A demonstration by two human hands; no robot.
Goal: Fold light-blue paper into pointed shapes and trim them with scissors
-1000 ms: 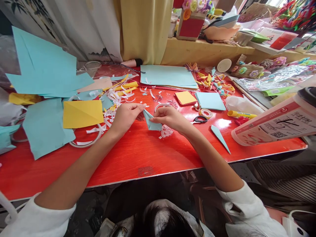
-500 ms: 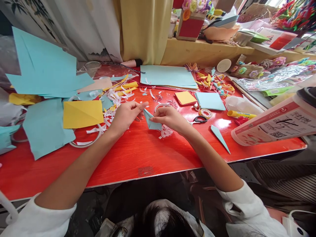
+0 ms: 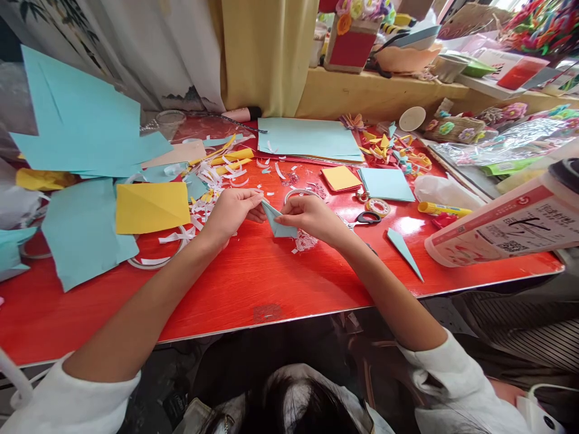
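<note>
Between my hands, above the red table, is a small folded piece of light blue paper with a pointed upper left end. My left hand pinches that tip between thumb and forefinger. On the right side, my right hand grips the paper's edge, thumb on top; its other fingers are curled. Behind the right hand lie a tape ring and a heap of pale paper shreds. A slim folded blue paper point rests near the table's right front edge.
Scissors, a tape roll, yellow squares and blue squares lie to the right, with a large cup beyond. Leftward are a yellow sheet, blue sheets and scattered paper strips.
My left thumb and fingers have come down onto the blue paper's tip, which they were just above before. My right hand keeps its hold, nearly still.
</note>
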